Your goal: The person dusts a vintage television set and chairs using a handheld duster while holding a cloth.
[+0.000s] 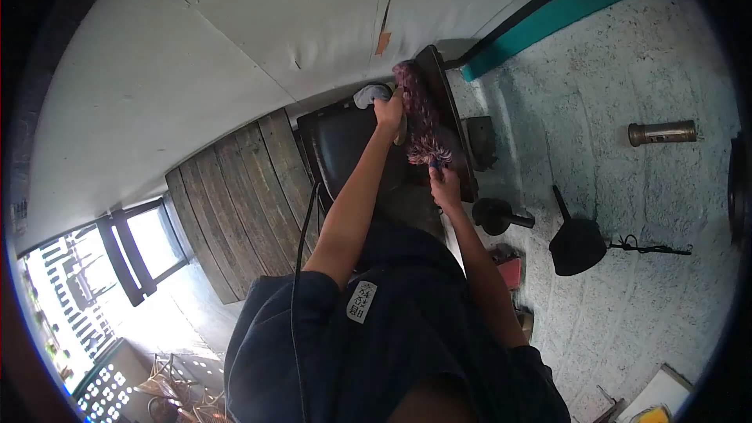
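My right hand is closed around the handle end of a fluffy purple-pink duster. The duster's head stretches up and away, lying along a dark wooden piece of furniture. To the left, my left hand is closed beside the duster's upper part. A grey, cloth-like bundle pokes out of its far side, and a pale strip shows under the wrist. Below that hand is a dark, smooth, padded-looking surface.
Weathered wooden planks stand left, near a bright window. On the rough pale wall at right are a brass-coloured cylinder, a black flat pan-like thing and a dark round object with a handle. A black cord runs down my front.
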`<state>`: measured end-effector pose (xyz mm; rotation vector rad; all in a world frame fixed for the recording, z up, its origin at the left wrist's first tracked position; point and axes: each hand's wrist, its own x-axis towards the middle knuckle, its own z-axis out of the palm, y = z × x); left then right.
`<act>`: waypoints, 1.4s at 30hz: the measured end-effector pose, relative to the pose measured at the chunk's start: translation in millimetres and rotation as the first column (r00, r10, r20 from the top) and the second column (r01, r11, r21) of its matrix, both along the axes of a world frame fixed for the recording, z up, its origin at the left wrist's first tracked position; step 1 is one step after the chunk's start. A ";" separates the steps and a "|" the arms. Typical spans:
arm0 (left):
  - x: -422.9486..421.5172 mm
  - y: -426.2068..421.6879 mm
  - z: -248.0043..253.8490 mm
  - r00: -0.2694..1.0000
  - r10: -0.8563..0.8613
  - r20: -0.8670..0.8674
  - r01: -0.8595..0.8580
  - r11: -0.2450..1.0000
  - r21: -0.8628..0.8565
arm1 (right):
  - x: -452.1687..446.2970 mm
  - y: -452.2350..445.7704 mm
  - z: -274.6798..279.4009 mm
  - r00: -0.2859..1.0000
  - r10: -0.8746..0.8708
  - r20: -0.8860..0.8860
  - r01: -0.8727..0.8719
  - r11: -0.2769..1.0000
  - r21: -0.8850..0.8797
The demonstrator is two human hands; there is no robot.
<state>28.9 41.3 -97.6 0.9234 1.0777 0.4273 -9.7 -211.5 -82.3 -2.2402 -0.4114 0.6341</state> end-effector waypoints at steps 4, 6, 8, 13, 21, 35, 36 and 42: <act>-18.4 -4.8 69.2 0.999 -0.016 -0.029 0.015 0.998 -0.063 | -8.8 13.1 47.2 0.988 -0.036 0.152 0.036 0.999 0.001; -18.2 -16.1 40.6 0.997 0.076 0.027 -0.078 0.994 0.074 | -18.5 5.4 55.1 0.931 -0.205 -0.300 0.180 0.977 -0.111; -27.3 -28.9 32.2 0.998 0.052 0.022 -0.053 0.998 0.043 | -24.8 -19.1 32.3 0.980 0.005 0.198 0.000 1.000 -0.025; -55.3 -79.7 -5.3 0.997 0.012 0.070 -0.009 0.999 -0.037 | -56.7 -75.4 51.4 0.998 -0.063 -0.028 0.063 0.998 -0.011; -90.5 -163.8 -35.3 0.996 -0.011 -0.091 0.009 1.000 -0.025 | -116.9 -192.8 68.3 0.990 -0.084 -0.115 0.082 0.996 -0.018; -157.4 -271.3 -5.4 0.985 -0.171 0.000 0.170 0.982 -0.085 | -186.6 -317.5 87.6 0.994 -0.075 -0.082 0.071 0.996 -0.059; -156.7 -271.2 -7.8 0.986 -0.166 0.005 0.165 0.983 -0.080 | -185.2 -315.9 89.6 0.995 -0.070 -0.077 0.066 0.996 -0.055; -158.8 -255.3 -12.1 0.991 -0.132 -0.033 0.130 0.990 -0.053 | -173.3 -295.2 87.7 0.996 -0.049 -0.080 0.047 0.998 -0.032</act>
